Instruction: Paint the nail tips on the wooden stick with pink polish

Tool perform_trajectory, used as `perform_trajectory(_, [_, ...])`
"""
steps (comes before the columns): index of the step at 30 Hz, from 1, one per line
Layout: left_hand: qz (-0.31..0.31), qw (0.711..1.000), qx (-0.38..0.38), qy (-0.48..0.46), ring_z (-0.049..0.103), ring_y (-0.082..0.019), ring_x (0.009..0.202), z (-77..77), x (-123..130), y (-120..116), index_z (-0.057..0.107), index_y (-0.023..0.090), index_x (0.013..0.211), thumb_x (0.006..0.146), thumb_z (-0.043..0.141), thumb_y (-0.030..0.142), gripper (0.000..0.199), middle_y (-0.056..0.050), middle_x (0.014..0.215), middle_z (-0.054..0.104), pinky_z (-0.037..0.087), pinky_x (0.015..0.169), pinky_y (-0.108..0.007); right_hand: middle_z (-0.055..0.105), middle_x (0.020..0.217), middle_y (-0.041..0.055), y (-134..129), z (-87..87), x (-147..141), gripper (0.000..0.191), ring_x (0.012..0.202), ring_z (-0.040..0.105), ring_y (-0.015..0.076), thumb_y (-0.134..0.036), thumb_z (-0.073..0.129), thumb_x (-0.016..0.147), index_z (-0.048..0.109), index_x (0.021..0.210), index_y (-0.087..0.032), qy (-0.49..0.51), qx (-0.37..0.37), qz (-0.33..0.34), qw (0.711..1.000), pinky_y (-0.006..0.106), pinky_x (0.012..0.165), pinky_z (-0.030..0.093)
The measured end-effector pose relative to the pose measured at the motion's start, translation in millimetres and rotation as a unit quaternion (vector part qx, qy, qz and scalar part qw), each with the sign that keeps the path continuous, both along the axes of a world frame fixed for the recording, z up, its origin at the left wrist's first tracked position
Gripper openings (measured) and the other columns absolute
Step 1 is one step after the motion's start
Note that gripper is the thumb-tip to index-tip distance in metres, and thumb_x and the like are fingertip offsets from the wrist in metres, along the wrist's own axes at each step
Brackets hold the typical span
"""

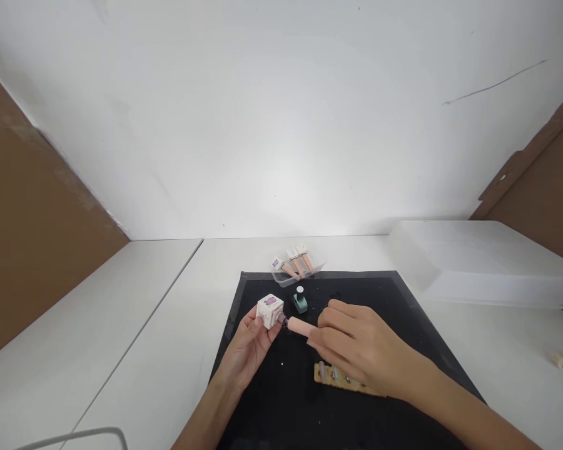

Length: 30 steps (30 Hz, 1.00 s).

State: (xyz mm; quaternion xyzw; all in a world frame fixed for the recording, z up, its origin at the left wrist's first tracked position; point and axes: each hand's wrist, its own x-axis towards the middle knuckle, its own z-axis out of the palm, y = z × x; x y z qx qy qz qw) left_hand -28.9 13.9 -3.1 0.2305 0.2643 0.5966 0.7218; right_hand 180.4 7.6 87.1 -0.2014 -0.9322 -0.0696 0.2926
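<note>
My left hand (251,350) holds a white cube-shaped nail polish bottle (268,312) with a purple flower on its face, tilted so that its purplish neck points right. My right hand (356,340) is closed on the long pink nail polish cap (301,326). A small gap with a dark bit shows between cap and neck; whether the brush is inside the neck is too small to tell. Partly hidden under my right hand lies a tan strip (331,377) bearing several nail tips. Just beyond the bottle stands a small teal bottle (300,303) with a dark, white-topped cap.
A black mat (281,406) covers the middle of the white table (159,350). At its far edge sits a clear plastic tray (286,281) with three white-and-pink bottles. A translucent white box (492,269) stands at right. Brown panels flank both sides.
</note>
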Motion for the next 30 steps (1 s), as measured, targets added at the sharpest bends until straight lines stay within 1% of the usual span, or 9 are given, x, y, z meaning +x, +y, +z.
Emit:
perform_trajectory(5, [-0.018, 1.000, 0.014, 0.011, 0.064, -0.016, 0.083, 3.0, 1, -1, 0.068, 0.016, 0.086, 0.062, 0.077, 0.029, 0.028, -0.004, 0.088, 0.071, 0.049, 0.082, -0.025, 0.055, 0.066, 0.0025, 1, 3.0, 2, 0.018, 0.063, 0.048, 0.0152, -0.016, 0.047, 0.090, 0.061, 0.079, -0.016, 0.044, -0.145, -0.001, 0.989, 0.025, 0.052, 0.039])
perform_trajectory(9, [-0.037, 0.999, 0.027, 0.026, 0.064, -0.016, 0.081, 3.8, 1, -2, 0.069, 0.016, 0.086, 0.064, 0.075, 0.033, 0.028, -0.003, 0.082, 0.070, 0.048, 0.083, -0.026, 0.056, 0.070, 0.0012, 3, 6.3, 5, 0.011, 0.062, 0.051, 0.0133, -0.016, 0.053, 0.087, 0.061, 0.079, -0.018, 0.086, -0.287, -0.026, 0.954, 0.023, 0.051, 0.039])
perform_trajectory(11, [-0.044, 0.998, 0.029, 0.028, 0.064, -0.017, 0.081, 3.9, 2, -3, 0.069, 0.016, 0.084, 0.064, 0.075, 0.034, 0.027, -0.003, 0.081, 0.070, 0.048, 0.083, -0.027, 0.057, 0.071, 0.0000, 5, 7.5, 6, 0.010, 0.059, 0.050, 0.0118, -0.019, 0.054, 0.086, 0.062, 0.081, -0.019, 0.107, -0.349, -0.041, 0.930, 0.021, 0.049, 0.038])
perform_trajectory(14, [-0.053, 0.998, 0.023, 0.020, 0.065, -0.017, 0.082, 4.6, 2, -3, 0.069, 0.016, 0.085, 0.064, 0.075, 0.033, 0.028, -0.004, 0.085, 0.071, 0.050, 0.081, -0.027, 0.054, 0.064, -0.0021, 11, 5.3, 7, 0.014, 0.055, 0.047, 0.0107, -0.025, 0.053, 0.087, 0.063, 0.080, -0.019, 0.132, -0.437, -0.036, 0.889, 0.021, 0.047, 0.034])
perform_trajectory(17, [-0.064, 0.998, 0.018, 0.015, 0.065, -0.016, 0.081, 5.8, 3, -3, 0.069, 0.016, 0.087, 0.065, 0.075, 0.031, 0.027, -0.005, 0.086, 0.072, 0.051, 0.076, -0.023, 0.047, 0.058, -0.0044, 21, -2.0, 8, 0.015, 0.052, 0.042, 0.0093, -0.029, 0.055, 0.086, 0.062, 0.081, -0.017, 0.162, -0.527, -0.007, 0.834, 0.021, 0.047, 0.033])
perform_trajectory(19, [-0.063, 0.998, 0.009, 0.014, 0.066, -0.015, 0.080, 6.7, 3, -3, 0.069, 0.015, 0.088, 0.065, 0.074, 0.030, 0.027, -0.005, 0.086, 0.072, 0.051, 0.074, -0.021, 0.051, 0.062, -0.0029, 28, -6.7, 10, 0.013, 0.054, 0.045, 0.0098, -0.028, 0.056, 0.085, 0.062, 0.083, -0.016, 0.179, -0.578, 0.010, 0.796, 0.021, 0.049, 0.035])
perform_trajectory(22, [-0.052, 0.998, -0.017, 0.024, 0.066, -0.016, 0.082, 8.2, 3, -3, 0.068, 0.015, 0.089, 0.067, 0.074, 0.027, 0.025, -0.005, 0.088, 0.071, 0.051, 0.075, -0.022, 0.055, 0.064, -0.0017, 36, -8.4, 15, 0.014, 0.056, 0.049, 0.0107, -0.029, 0.058, 0.083, 0.062, 0.082, -0.016, 0.204, -0.599, 0.002, 0.774, 0.021, 0.049, 0.036])
perform_trajectory(25, [-0.049, 0.997, -0.035, 0.050, 0.065, -0.017, 0.083, 10.9, 3, -3, 0.067, 0.016, 0.094, 0.072, 0.069, 0.025, 0.024, -0.006, 0.092, 0.070, 0.051, 0.077, -0.025, 0.056, 0.061, -0.0021, 39, -3.9, 19, 0.018, 0.053, 0.048, 0.0102, -0.034, 0.058, 0.083, 0.063, 0.082, -0.017, 0.214, -0.589, -0.026, 0.779, 0.020, 0.046, 0.035])
perform_trajectory(30, [-0.074, 0.988, -0.040, 0.127, 0.064, -0.016, 0.079, 17.1, 6, -3, 0.061, 0.019, 0.109, 0.080, 0.059, 0.027, 0.031, -0.006, 0.092, 0.067, 0.048, 0.076, -0.028, 0.055, 0.062, -0.0017, 41, 4.4, 27, 0.022, 0.051, 0.046, 0.0096, -0.037, 0.055, 0.084, 0.063, 0.081, -0.017, 0.218, -0.561, -0.051, 0.797, 0.021, 0.045, 0.034])
